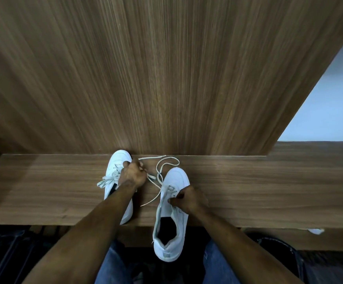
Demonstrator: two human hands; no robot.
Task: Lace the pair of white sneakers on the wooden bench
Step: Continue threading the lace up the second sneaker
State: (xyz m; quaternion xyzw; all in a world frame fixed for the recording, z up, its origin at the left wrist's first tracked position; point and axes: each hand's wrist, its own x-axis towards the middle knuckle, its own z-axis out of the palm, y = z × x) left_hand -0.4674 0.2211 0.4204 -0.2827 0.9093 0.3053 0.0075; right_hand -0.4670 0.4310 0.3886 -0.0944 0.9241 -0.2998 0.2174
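Note:
Two white sneakers stand toe-away on the wooden bench (268,191). The left sneaker (116,160) has laces tied in a loose bow on its left side. My left hand (132,174) is closed beside its tongue, pinching one end of a loose white lace (167,160). That lace loops across the bench toward the right sneaker (175,181), whose heel hangs over the bench's front edge. My right hand (190,198) is closed on the right sneaker's eyelet area, fingers pinching the lace there.
A tall wooden back panel (166,68) rises right behind the bench. A pale wall (326,109) shows at the right. Blue jeans (113,265) are below, a dark shoe (279,249) and a small white scrap (316,231) at lower right.

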